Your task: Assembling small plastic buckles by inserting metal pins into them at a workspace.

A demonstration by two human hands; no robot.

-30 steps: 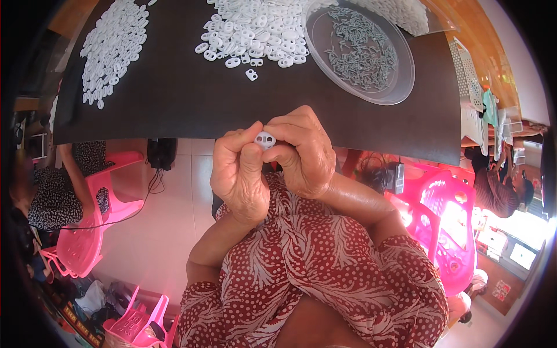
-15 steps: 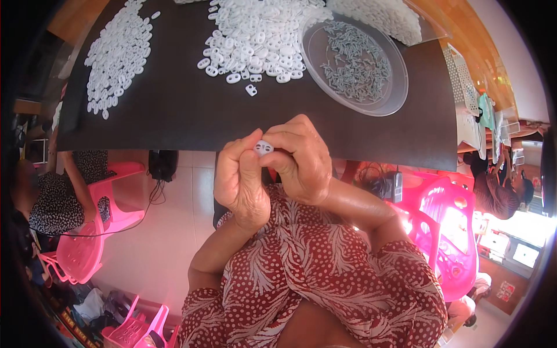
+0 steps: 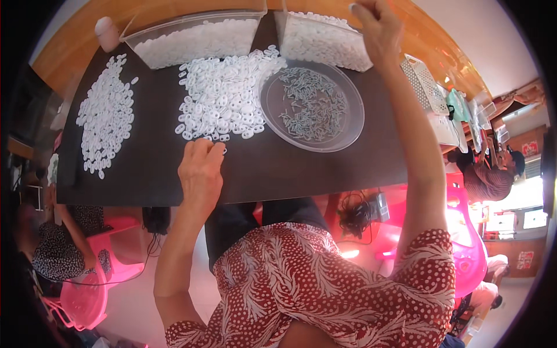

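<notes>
My left hand point(image 3: 200, 177) is low over the dark table, fingers curled together at the front edge of a pile of white two-hole oval plastic pieces point(image 3: 223, 98). A small white piece shows at its thumb and fingertips, partly covered by them. Raised at the back right, my right hand point(image 3: 381, 35) pinches a white plastic piece point(image 3: 354, 7) between thumb and finger, above a clear box point(image 3: 328, 40) heaped with white pieces. Between the hands stands a round clear tray point(image 3: 353, 130) with many small grey springs or screws point(image 3: 313, 104), too small to tell.
Another clear box point(image 3: 197, 43) of white pieces stands at the back. A second spread of white pieces point(image 3: 107, 119) lies at left, near a pale bottle point(image 3: 106, 35). A white perforated basket point(image 3: 423, 84) sits at right. Pink chairs point(image 3: 87, 296) and other people are around the table.
My hands have parted from the piece they held together near the table's front edge. The right went up to the back-right box; the left moved to the pile. The view has shifted.
</notes>
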